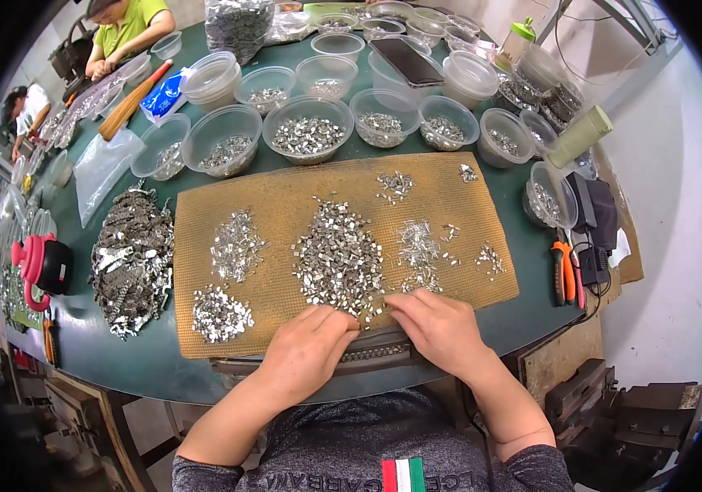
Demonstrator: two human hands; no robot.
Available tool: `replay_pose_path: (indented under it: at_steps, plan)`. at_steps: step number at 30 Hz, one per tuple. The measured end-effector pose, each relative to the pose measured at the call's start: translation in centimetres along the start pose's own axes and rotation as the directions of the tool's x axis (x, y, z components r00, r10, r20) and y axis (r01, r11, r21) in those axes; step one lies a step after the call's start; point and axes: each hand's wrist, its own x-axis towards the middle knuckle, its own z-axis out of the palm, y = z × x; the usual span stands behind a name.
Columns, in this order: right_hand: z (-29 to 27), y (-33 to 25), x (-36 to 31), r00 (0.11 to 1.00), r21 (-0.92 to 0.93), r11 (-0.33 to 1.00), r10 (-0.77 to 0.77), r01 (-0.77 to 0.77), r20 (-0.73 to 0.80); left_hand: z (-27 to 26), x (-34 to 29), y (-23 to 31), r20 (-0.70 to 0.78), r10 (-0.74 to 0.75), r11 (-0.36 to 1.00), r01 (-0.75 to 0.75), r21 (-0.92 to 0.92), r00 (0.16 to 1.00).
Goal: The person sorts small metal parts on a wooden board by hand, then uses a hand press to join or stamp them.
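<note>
**Central heap of small metal pieces (339, 266), close in front of me**

My left grip (310, 344) and right grip (439, 328) are nearest, curled, tips slightly apart at the heap's near end; I cannot tell whether either pinches a piece. The heap lies mid-way across a tan textured mat (277, 189) on a green table (146, 369). The mat's near edge is close, so a hasty flick could send loose pieces over it toward me. To the left are a shiny pile (221, 316) and, beyond it, a looser pile (238, 244); a wide sideways sweep could mix them into the heap. Just beyond my right grip, a pile of thin pieces (419, 246) could scatter if my knuckles pushed forward. Bare lanes of mat separate the heap from its neighbours, the left one wider. A tangled metal clump (131, 262) borders the mat's left edge. Past the far edge, clear bowls (306, 157) limit reach; a long push could tip one.
</note>
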Motion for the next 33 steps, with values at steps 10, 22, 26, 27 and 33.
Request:
replay_pose_path:
  at_steps: [10, 22, 26, 27, 33]
  plan:
    - [0.4, 0.2, 1.0, 0.995, -0.110, 0.993, -0.042, 0.052, 0.086, -0.3, -1.8, -0.4, -0.011, -0.079, 0.991, 0.077, -0.105, 0.997]
    - [0.9, 0.1, 0.4, 0.998, -0.108, 0.992, -0.062, 0.065, 0.032, 0.1, -1.8, -0.1, -0.007, -0.027, 0.996, 0.027, -0.082, 1.000]
    - [0.8, 0.0, 0.5, 0.997, -0.110, 0.991, -0.076, 0.079, 0.032, 0.3, -2.0, -0.2, -0.011, -0.036, 0.994, 0.034, -0.101, 0.999]
    - [0.7, 0.1, 0.4, 0.997, -0.080, 0.994, -0.079, 0.080, 0.020, 0.3, -2.1, -0.2, -0.011, -0.036, 0.994, 0.035, -0.102, 0.999]
    - [-0.7, -0.7, -0.8, 0.992, 0.025, 0.992, -0.123, 0.122, 0.034, 0.3, -2.1, -0.3, -0.024, -0.041, 0.991, 0.038, -0.124, 0.999]
